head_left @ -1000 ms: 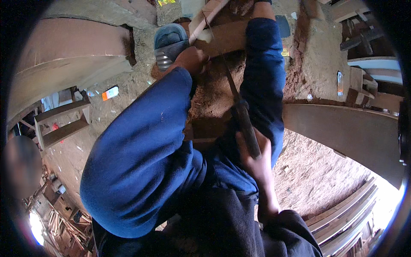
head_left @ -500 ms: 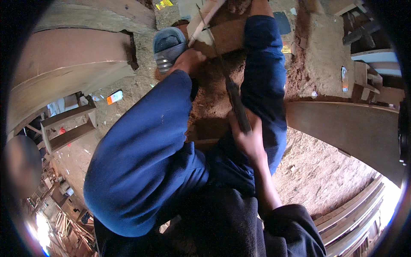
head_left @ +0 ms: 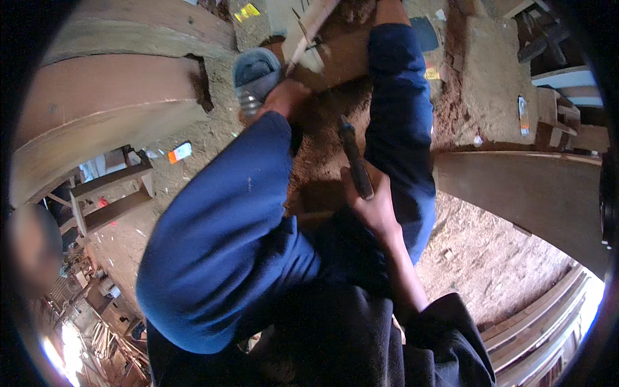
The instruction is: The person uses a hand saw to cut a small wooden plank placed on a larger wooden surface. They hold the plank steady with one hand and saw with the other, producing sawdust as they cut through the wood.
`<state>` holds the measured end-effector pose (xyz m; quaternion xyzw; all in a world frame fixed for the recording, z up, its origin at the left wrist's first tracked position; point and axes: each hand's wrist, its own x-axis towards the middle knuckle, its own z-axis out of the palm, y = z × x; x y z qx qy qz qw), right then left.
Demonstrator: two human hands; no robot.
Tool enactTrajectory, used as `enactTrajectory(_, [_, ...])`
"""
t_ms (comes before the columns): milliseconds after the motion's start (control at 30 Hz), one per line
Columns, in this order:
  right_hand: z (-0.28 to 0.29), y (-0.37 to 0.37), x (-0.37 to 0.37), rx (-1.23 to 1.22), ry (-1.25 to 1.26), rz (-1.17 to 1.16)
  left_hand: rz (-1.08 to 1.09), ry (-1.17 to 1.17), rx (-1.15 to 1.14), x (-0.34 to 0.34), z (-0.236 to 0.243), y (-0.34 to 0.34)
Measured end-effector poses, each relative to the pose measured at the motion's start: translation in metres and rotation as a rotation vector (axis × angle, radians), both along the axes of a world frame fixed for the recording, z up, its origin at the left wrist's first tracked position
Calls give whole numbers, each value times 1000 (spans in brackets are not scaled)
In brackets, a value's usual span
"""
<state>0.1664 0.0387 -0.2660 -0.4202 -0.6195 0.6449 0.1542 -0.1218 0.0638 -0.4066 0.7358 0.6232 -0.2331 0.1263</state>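
The long, dark-handled, thin-bladed tool (head_left: 356, 160) has moved forward since a second ago, toward the pale wooden strip (head_left: 313, 26); our right hand (head_left: 377, 203) grips its handle, the best hold; our left hand is unseen; we judge it light, rather springy.

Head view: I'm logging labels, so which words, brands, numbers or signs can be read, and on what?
None can be read with certainty.
Yellow wrapper beside the right trouser leg: marks too small.
Yellow scrap at the top: too small.
Orange-and-white packet on the left: too blurred.
Dark handle in the right hand: no lettering visible.
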Motion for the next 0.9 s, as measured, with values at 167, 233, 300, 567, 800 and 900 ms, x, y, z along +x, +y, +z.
enactTrajectory(167, [43, -12, 38, -115, -146, -4, 262, -39, -56, 23, 48, 16])
enactTrajectory(233, [35, -13, 40, -82, -108, -2, 474, -253, -65, 18, 53, 15])
enactTrajectory(300, [29, -7, 30, -92, -103, 60, 608, -637, 89, -12, 4, -9])
enactTrajectory(567, [26, -11, 28, -12, -19, -49, 682, -630, 97, -1, 32, -2])
enactTrajectory(800, [7, -9, 15, 7, -55, -17, 286, -295, 25, 5, 39, 11])
enactTrajectory(900, [1, -5, 4, -66, -10, -56, 229, -220, 115, 4, 22, 0])
